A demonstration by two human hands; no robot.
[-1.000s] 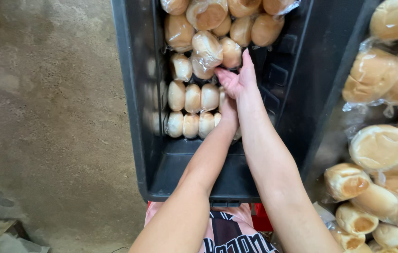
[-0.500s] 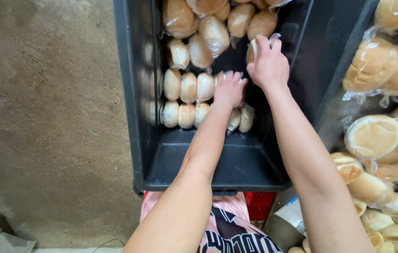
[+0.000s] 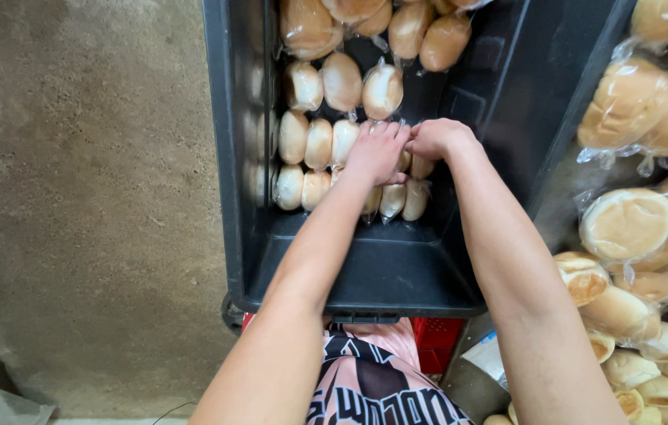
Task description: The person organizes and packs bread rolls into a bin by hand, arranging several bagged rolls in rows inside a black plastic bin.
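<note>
A black plastic crate (image 3: 365, 275) holds rows of pale buns in clear bags (image 3: 306, 142). My left hand (image 3: 377, 151) lies palm down on the right end of the middle row, fingers flat over the buns. Right beside it, touching it, my right hand (image 3: 438, 138) is curled into a fist on a clear bag of buns (image 3: 417, 197) that sits at the right end of the rows. Darker, larger bagged rolls (image 3: 428, 35) fill the far end of the crate.
A heap of bagged round loaves (image 3: 633, 228) is piled to the right of the crate. A red crate (image 3: 432, 346) shows under the black one. Bare concrete floor (image 3: 82, 197) lies to the left. The near part of the crate's bottom is bare.
My right hand came down from the far right of the crate to the middle row, beside my left hand. My left hand stayed on the buns.
</note>
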